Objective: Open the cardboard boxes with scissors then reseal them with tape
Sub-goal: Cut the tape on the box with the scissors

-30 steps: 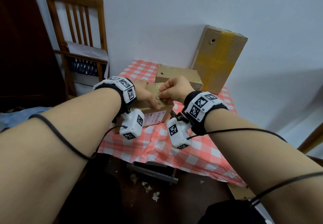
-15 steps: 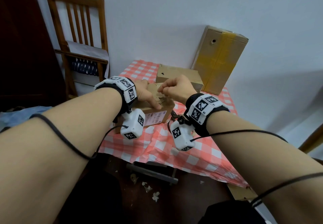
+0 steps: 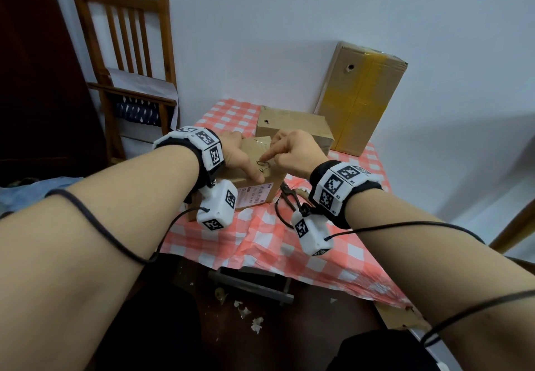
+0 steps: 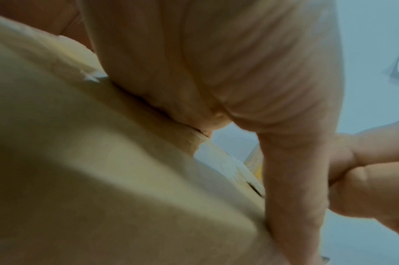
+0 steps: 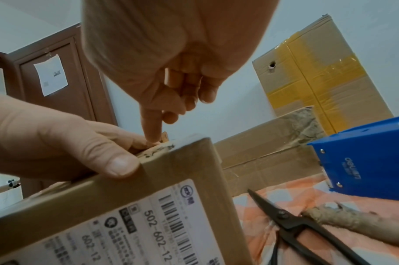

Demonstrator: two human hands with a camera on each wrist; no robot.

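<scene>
plainly the left hand (image 3: 237, 156) lies flat on the small labelled box (image 3: 254, 194) on the checked cloth, bracing it, while the right hand (image 3: 298, 150), other fingers curled on nothing, pokes its forefinger at torn tape. only the right wrist view shows the blue tape dispenser (image 5: 366, 161) past the black scissors (image 5: 284, 222).

Right hand (image 5: 171, 59): forefinger pressed onto labelled box (image 5: 130, 206) top, other fingers curled.
Left hand (image 5: 58, 141): laid over box edge.
Scissors (image 5: 287, 226): laid on cloth (image 5: 352, 251).
</scene>
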